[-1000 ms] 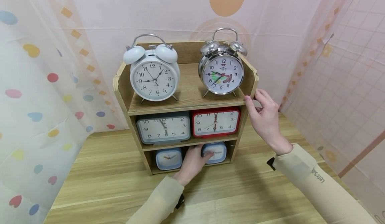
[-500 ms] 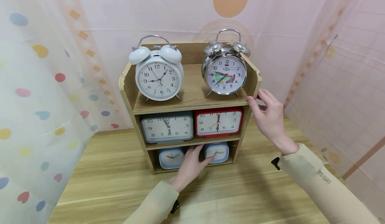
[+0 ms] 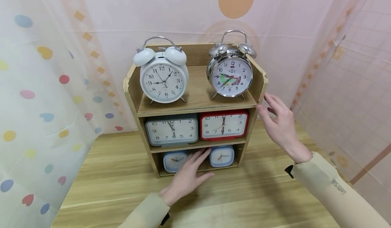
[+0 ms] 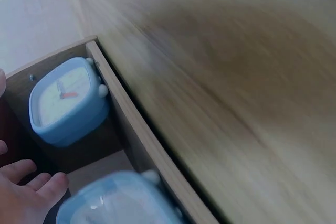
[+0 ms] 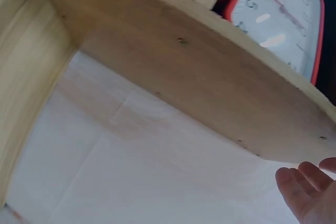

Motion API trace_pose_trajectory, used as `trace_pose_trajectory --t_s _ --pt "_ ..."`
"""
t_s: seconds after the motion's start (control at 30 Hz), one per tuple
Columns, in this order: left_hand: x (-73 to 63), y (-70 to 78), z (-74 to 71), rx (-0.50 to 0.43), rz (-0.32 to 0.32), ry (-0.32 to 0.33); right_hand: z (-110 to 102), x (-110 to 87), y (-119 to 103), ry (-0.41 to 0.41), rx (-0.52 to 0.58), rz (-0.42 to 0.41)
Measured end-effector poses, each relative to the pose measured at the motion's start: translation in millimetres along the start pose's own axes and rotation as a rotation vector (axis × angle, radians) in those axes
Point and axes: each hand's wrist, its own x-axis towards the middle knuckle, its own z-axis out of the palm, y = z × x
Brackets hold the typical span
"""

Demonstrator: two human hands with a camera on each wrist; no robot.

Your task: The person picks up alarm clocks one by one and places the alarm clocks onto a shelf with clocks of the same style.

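A small wooden shelf (image 3: 195,110) holds alarm clocks on three levels. My left hand (image 3: 186,178), fingers extended and thumb spread, is in front of the bottom level between two small blue clocks, the left one (image 3: 175,161) and the right one (image 3: 221,156). In the left wrist view its fingers (image 4: 52,187) hold nothing. My right hand (image 3: 279,124) is at the shelf's right side, fingertips right by the upper edge, thumb apart from the fingers. The right wrist view shows its fingers (image 5: 310,179) beside the side panel (image 5: 210,66).
A white twin-bell clock (image 3: 164,80) and a silver one (image 3: 230,73) stand on top. A grey rectangular clock (image 3: 172,130) and a red one (image 3: 224,125) fill the middle level. The wooden table (image 3: 100,187) is backed by patterned curtains (image 3: 76,85).
My left hand has drawn away from the right blue clock, moving down and left, its fingers straightening. My right hand's grip on the shelf's edge has loosened, and it has shifted slightly outward.
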Motion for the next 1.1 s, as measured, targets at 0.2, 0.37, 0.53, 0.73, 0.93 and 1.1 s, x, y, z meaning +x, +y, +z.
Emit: trace_pose_trajectory --t_s 0.2,0.37,0.53,0.73,0.93,1.1 --pt "-10.8 -7.8 -17.7 0.115 0.126 -0.045 -6.0 -13.1 11.5 -0.020 -0.066 0.006" --pt "-19.1 -16.2 -30.3 0.265 0.332 -0.045 -9.5 -22.7 20.8 -0.044 -0.098 -0.005" --pt "-27.6 -23.1 -43.0 0.419 0.526 0.007 -10.6 -30.9 31.0 -0.056 -0.108 -0.021" --pt "-31.9 -27.7 -59.8 0.536 0.723 0.123 -14.2 -38.2 41.6 -0.085 -0.120 -0.020" --pt "-34.8 -30.4 -73.3 0.556 0.823 0.255 -17.9 -46.3 50.9 -0.134 -0.141 -0.012" --pt "-35.8 -37.4 -81.6 0.534 0.921 0.440 -18.5 -52.9 64.0 -0.184 -0.196 -0.099"
